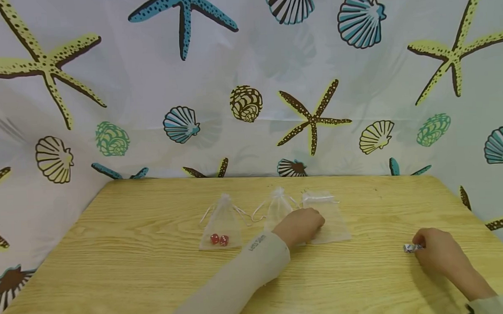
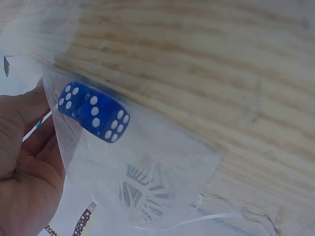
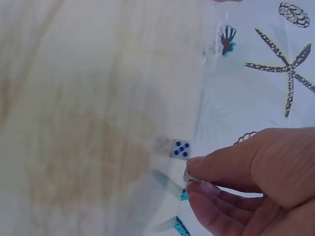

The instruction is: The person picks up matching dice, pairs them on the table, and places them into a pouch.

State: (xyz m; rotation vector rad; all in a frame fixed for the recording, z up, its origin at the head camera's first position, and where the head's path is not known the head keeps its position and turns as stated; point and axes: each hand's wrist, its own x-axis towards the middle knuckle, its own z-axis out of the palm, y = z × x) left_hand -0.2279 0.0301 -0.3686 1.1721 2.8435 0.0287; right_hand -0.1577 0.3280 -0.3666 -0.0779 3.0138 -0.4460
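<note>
My left hand (image 1: 301, 224) reaches across the middle drawstring pouch (image 1: 276, 211), its fingers at the left edge of the right pouch (image 1: 330, 223). These pouches are sheer white. In the left wrist view, blue dice (image 2: 94, 110) with white dots lie inside a pouch, in front of the left hand (image 2: 32, 162). That hand's fingertips are hidden; I cannot tell whether they grip the right pouch. Off to the right, my right hand (image 1: 442, 256) pinches a white die (image 3: 188, 175) between thumb and fingertips. Another white die (image 3: 181, 149) with blue dots is beside those fingertips.
At the left of the row lies a third sheer pouch (image 1: 220, 220) with two red dice (image 1: 219, 240) in it. Thin white drawstrings (image 1: 253, 217) trail between the pouches. A cloth (image 1: 251, 143) printed with shells and starfish hangs behind and beside the wooden table (image 1: 134, 253).
</note>
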